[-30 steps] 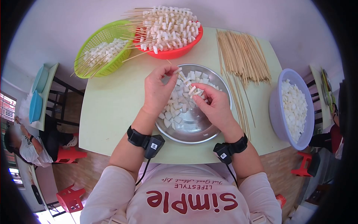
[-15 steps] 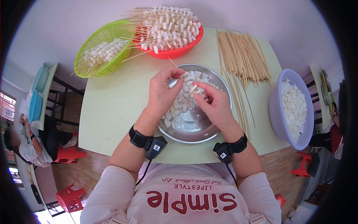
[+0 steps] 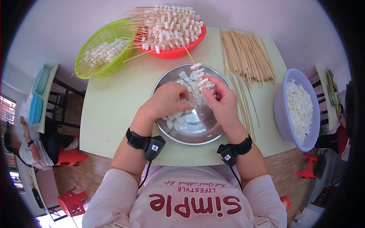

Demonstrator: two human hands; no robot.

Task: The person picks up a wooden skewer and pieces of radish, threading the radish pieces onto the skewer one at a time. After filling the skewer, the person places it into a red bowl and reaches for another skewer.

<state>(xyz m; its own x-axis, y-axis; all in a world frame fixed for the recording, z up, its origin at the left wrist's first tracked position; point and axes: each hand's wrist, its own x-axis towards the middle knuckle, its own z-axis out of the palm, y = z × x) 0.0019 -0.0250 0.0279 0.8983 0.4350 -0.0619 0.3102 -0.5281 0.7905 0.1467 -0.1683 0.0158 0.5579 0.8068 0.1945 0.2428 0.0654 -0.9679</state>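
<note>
Several white chunks [image 3: 196, 66] sit threaded on a thin bamboo skewer [image 3: 189, 55], which slants above the far right part of the steel bowl [image 3: 195, 129], one bare end reaching past the bowl's far rim. It should handle as a light, fairly stiff thing; the stick could snap if forced sideways, and the chunks look moist, so probably slick and apt to split if squeezed hard. The safest hold would be the bare stick, or a gentle pinch around the chunks. Over the bowl's right side, the right hand [image 3: 223, 99] has thumb and fingers closed narrowly about the loaded skewer. Over the bowl's left side, the left hand [image 3: 167, 99] curls its fingers in above loose pieces [image 3: 183, 75]; its fingertips are mostly hidden, so whether it grips one I cannot tell.
</note>
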